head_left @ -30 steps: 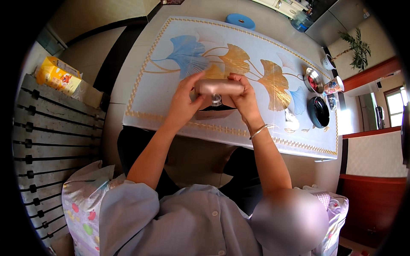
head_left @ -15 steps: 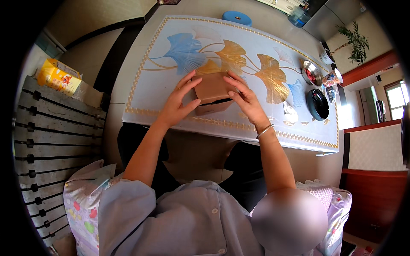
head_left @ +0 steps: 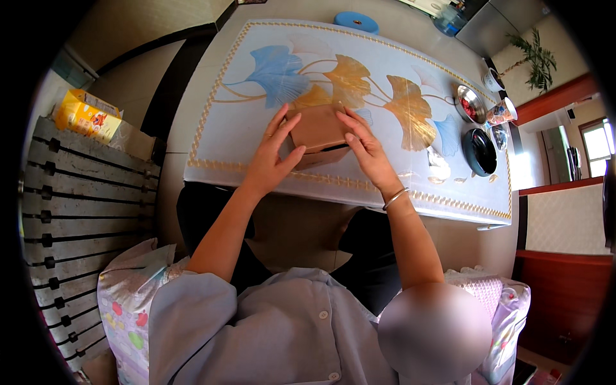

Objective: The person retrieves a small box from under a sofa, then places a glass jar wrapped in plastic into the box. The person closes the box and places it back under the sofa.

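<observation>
A small brown cardboard box (head_left: 318,128) sits near the front edge of the table, its lid lowered with only a thin dark gap along the near side. My left hand (head_left: 272,159) holds its left side, fingers along the lid edge and thumb at the near left corner. On the other side, my right hand (head_left: 371,151) grips the right edge, with the thumb on the near right corner. A bangle circles my right wrist. The inside of the box is hidden.
A floral cloth covers the table (head_left: 218,135). At its right stand a metal bowl (head_left: 476,114) with red pieces, a dark bowl (head_left: 479,153) and a paper cup (head_left: 502,113). A crumpled white item (head_left: 438,168) lies nearer. A yellow package (head_left: 88,115) rests on the radiator (head_left: 90,212).
The box lid has come down, and the dark opening at its near side has narrowed. Both hands stay at the sides of the box.
</observation>
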Tool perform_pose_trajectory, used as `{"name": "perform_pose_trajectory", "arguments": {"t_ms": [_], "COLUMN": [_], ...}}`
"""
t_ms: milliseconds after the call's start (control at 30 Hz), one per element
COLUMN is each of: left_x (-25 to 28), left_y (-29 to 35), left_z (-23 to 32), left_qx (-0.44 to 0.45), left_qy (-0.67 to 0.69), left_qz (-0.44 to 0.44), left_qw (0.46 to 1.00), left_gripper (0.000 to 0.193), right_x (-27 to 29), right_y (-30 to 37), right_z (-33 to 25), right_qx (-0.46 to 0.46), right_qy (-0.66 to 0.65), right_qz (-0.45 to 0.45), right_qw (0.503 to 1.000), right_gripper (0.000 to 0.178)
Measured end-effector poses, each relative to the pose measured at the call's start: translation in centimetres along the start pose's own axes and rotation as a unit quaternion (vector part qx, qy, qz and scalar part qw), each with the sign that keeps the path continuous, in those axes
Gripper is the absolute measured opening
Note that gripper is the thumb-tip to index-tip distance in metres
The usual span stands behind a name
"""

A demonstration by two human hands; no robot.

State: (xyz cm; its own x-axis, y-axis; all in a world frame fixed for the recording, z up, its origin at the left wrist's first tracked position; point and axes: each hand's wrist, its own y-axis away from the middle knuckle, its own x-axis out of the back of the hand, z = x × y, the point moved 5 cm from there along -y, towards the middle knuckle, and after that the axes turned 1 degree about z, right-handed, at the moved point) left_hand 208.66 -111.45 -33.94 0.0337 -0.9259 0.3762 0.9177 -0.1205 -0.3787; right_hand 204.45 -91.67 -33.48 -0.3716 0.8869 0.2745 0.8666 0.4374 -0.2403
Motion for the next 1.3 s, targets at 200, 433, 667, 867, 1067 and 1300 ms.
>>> {"name": "perform_pose_trajectory", "arguments": {"t_ms": [200,433,667,867,1067,1300], "left_x": [-0.1,-0.3,0.0,-0.2,-0.4,-0.3], "left_y": [-0.3,-0.6,-1.0,-0.9,-0.9,-0.7], "left_z": [0.2,0.5,0.6,0.4,0.5,0.3], "left_qx": [-0.01,-0.103,-0.088,-0.086,-0.078,-0.088], "left_qy": [-0.005,-0.099,-0.087,-0.086,-0.094,-0.104], "left_qz": [-0.006,0.007,-0.003,0.009,0.003,0.011], "left_qw": [1.0,0.99,0.992,0.993,0.993,0.991], "left_gripper": [0.043,0.037,0.032,0.031,0.032,0.032], "right_x": [0.3,2.0,2.9,1.7,1.9,1.4], "right_y": [0.5,0.1,0.4,1.7,1.6,1.7], "right_z": [0.3,-0.3,0.7,1.4,1.3,0.3], "right_qx": [0.003,-0.049,-0.019,-0.016,-0.038,0.022], "right_qy": [0.006,-0.018,-0.034,-0.009,0.012,0.072], "right_qz": [-0.018,-0.104,0.054,0.083,0.054,0.081], "right_qw": [1.0,0.993,0.998,0.996,0.998,0.994], "right_gripper": [0.042,0.048,0.019,0.009,0.006,0.01]}}
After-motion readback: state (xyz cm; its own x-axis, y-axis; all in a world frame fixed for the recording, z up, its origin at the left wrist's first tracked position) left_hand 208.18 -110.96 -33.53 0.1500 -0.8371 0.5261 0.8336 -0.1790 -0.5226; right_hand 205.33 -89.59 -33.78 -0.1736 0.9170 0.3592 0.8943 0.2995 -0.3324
